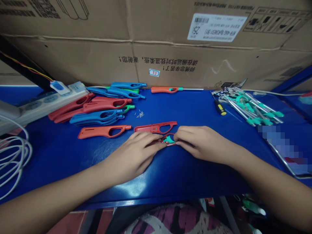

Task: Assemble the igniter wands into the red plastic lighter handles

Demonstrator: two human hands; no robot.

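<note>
My left hand [138,152] and my right hand [200,143] are both closed on a red lighter casing half [173,144] at the middle of the blue table. Between my fingertips a green trigger [168,139] shows inside it; my left fingers hide most of the casing's body. Right behind lies the matching red casing half [152,128], its inner side up. An orange lighter casing [97,131] rests to the left of it. Several small screws [140,114] are scattered farther back.
Blue casings [97,117] and red casings [104,104] are piled left, beside a power strip [44,103]. An orange lighter [163,90] lies by the cardboard box [97,61]. Rightward are a screwdriver [220,109], metal tubes with green parts [253,109] and a blurred-out phone-like object [290,159].
</note>
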